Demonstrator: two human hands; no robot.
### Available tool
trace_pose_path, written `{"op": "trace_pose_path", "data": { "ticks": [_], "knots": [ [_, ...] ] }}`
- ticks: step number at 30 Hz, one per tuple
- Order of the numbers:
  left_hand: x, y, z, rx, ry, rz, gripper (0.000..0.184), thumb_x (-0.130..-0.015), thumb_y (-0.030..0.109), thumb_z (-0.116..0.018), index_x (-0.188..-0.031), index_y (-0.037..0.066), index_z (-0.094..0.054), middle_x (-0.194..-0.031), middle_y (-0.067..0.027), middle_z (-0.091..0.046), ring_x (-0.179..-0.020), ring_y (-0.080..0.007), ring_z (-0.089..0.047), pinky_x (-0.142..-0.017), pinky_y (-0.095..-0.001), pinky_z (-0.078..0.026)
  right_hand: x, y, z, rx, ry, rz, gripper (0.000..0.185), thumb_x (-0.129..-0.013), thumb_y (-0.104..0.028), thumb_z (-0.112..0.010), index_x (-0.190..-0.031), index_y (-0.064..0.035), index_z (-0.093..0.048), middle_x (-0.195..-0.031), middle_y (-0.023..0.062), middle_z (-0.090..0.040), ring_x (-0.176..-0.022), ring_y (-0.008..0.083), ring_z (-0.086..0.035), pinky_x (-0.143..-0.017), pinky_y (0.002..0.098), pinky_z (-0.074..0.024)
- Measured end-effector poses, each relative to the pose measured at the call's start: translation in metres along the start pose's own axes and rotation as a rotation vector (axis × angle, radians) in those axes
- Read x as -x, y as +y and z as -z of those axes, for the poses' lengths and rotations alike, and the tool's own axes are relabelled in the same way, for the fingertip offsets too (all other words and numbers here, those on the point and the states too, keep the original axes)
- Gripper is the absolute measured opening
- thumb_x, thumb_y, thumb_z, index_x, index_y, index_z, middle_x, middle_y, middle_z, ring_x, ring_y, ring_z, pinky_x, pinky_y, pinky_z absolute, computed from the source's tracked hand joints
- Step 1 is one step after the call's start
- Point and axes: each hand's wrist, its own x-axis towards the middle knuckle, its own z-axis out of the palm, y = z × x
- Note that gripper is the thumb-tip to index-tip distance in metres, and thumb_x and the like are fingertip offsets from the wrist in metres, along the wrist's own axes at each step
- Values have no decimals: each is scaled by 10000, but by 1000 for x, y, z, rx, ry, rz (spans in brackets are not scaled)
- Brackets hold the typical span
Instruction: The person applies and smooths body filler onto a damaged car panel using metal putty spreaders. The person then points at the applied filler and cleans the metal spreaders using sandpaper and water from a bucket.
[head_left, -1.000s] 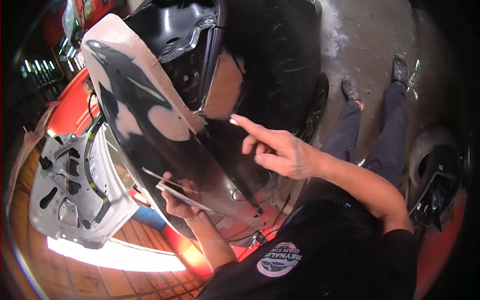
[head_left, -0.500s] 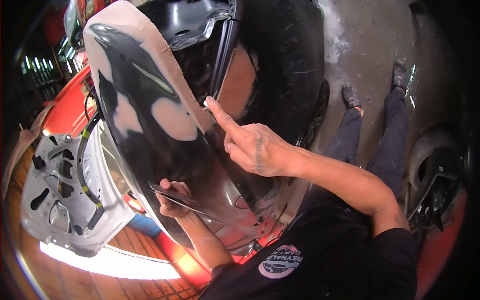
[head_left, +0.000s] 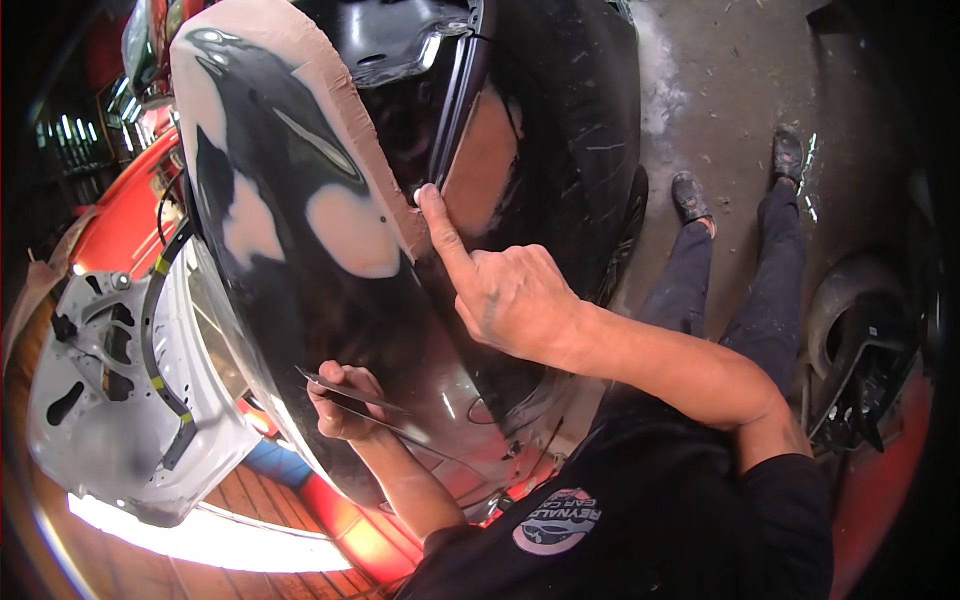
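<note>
My left hand [head_left: 345, 400] holds thin flat metal blades [head_left: 365, 393] between thumb and fingers, low over the dark glossy car panel [head_left: 330, 310]. My right hand [head_left: 515, 300] reaches across the panel with its index finger stretched out and the other fingers curled under. Its fingertip touches the corner by the door-frame gap, where the beige filler strip [head_left: 345, 105] ends. A rounded filler patch [head_left: 352, 232] lies left of that hand. Behind the finger is a brownish patch [head_left: 483, 165] on the black body.
A grey inner panel [head_left: 130, 380] with cut-outs stands at the left, near a bright light strip [head_left: 200, 535]. Red body parts [head_left: 125, 215] are at the upper left. My feet [head_left: 690, 195] are on the concrete floor at the right, with a tyre [head_left: 840, 310] below them.
My right hand has moved left and up, its index fingertip now at the filler strip's lower corner. My left hand still holds the blades, slightly lower. The view has shifted a little.
</note>
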Motion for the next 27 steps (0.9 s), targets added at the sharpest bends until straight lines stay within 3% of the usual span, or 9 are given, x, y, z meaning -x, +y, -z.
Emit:
{"op": "trace_pose_path", "data": {
  "ticks": [5, 10, 17, 22, 27],
  "knots": [
    [-8, 3, -9, 6, -53, 58, 498, -919, 348, -780, -1130, -80, -638, -665, -135, -652, -395, -188, -568, -356, -290, -396, 1, -1, 0, 191, 25, 35, 972, -763, -63, -653, -1606, 95, -195, -526, 96, -573, -455, 229, -623, -450, 358, -502],
    [-8, 2, -14, -2, -23, 72, 516, -911, 366, -786, -1119, -76, -618, -532, -116, -575, -369, -185, -539, -353, -285, -392, 5, 2, 4, 131, -13, 16, 985, -771, -43, -664, -1633, 21, -190, -596, 131, -594, -483, 286, -620, -480, 412, -512],
    [-5, 3, -5, -24, 9, 61, 524, -919, 366, -778, -1126, -80, -598, -593, -108, -586, -371, -180, -515, -348, -282, -375, 14, 14, 25, 87, -43, 90, 946, -784, -53, -688, -1627, -30, -258, -605, 102, -594, -521, 286, -635, -506, 414, -516],
    [-9, 4, -14, -19, -48, 91, 525, -919, 354, -779, -1123, -92, -593, -685, -114, -611, -391, -179, -524, -353, -279, -376, 3, 20, 31, -123, -9, 29, 945, -793, -25, -664, -1628, -15, -222, -625, 131, -610, -554, 324, -642, -534, 438, -520],
    [-1, 3, -6, -57, 66, 29, 522, -915, 354, -783, -1107, -93, -595, -664, -118, -603, -390, -169, -502, -356, -280, -366, -2, 20, 25, -153, -70, -13, 959, -794, -7, -635, -1636, -16, -177, -646, 158, -636, -564, 345, -652, -550, 450, -532]
  ]
}}
